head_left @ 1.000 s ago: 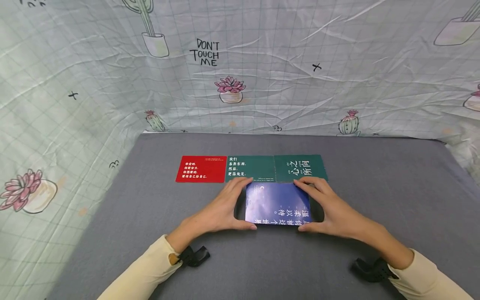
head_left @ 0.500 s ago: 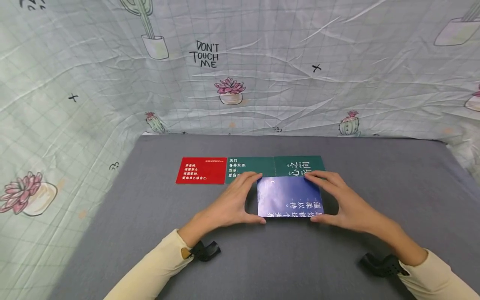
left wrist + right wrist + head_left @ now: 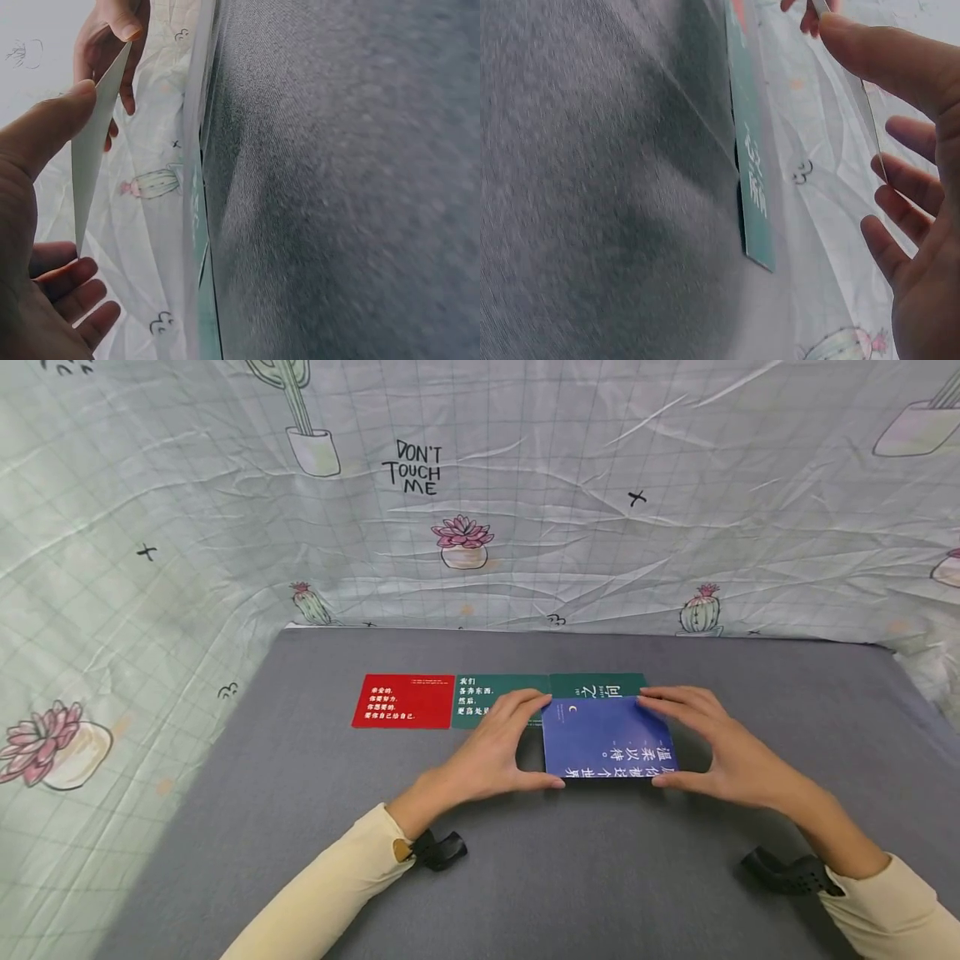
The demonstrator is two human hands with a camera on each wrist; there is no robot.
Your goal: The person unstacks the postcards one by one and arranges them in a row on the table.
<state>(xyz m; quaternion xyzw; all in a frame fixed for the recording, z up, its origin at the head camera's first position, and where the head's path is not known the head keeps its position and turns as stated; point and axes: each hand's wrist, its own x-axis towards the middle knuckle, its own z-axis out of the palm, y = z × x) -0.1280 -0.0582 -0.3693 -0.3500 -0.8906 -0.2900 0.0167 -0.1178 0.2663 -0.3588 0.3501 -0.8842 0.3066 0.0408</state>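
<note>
A blue card [image 3: 603, 727] with a yellow moon and white Chinese characters is held above the table in the head view. My left hand [image 3: 498, 747] pinches its left end, thumb on the near edge and fingertips on the far edge. At the right end my right hand [image 3: 727, 756] grips it the same way. The card's pale underside [image 3: 96, 142] shows in the left wrist view. Behind it lie a red card [image 3: 405, 706] and two green cards, the middle one [image 3: 468, 693] and the right one [image 3: 566, 683], side by side. The blue card and my fingers partly cover the green ones.
The grey tabletop [image 3: 525, 877] spreads around the cards. A pale cloth [image 3: 540, 552] printed with cacti hangs along the back and left side. Black wrist straps [image 3: 442, 852] sit at both cuffs.
Both hands have carried the blue card to the right and further away from me, so it now covers much of the right green card. The row of cards has stayed put.
</note>
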